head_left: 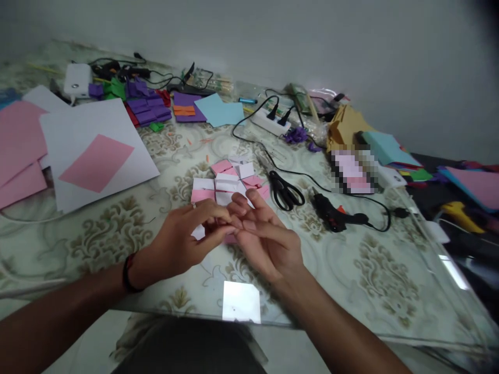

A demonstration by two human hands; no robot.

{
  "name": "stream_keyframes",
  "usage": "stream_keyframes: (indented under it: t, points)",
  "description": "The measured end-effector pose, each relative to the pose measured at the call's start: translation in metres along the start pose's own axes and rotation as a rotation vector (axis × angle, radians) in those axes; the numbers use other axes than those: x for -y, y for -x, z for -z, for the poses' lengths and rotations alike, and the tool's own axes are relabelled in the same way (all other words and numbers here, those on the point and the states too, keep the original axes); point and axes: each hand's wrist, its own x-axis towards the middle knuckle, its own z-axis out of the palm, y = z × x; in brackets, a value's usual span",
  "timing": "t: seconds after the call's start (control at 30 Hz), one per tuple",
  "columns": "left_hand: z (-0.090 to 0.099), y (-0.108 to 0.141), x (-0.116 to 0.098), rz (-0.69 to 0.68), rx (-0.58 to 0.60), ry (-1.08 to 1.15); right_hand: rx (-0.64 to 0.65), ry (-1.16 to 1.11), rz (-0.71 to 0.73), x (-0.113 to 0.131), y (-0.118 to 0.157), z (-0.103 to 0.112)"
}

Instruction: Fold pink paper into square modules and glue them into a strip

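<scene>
My left hand (187,234) and my right hand (273,239) meet over the middle of the table. The left fingers and thumb are pinched together at the right hand's fingertips. My right hand is turned palm up, its fingers partly curled and its thumb reaching to the left fingertips. Whatever lies between the fingers is hidden. Just behind the hands lie several folded pink and white paper pieces (226,182). Bits of white and pink paper show beneath the hands. Black-handled scissors (286,191) rest right of the folded pieces.
A black glue gun (331,212) with a cord lies at right. White sheets (97,111) bear a pink paper square (97,162) at left. Behind are purple folded papers (148,106), light blue paper (220,109) and a white power strip (271,122). A white square (241,301) shows near the front edge.
</scene>
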Motion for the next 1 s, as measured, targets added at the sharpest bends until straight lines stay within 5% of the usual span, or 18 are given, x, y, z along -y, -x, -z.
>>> stream_keyframes:
  t: [1.0]
  points:
    - [0.0004, -0.0021, 0.0014, -0.174, 0.012, -0.052, 0.092, -0.012, -0.034, -0.0031, 0.0049, 0.0070]
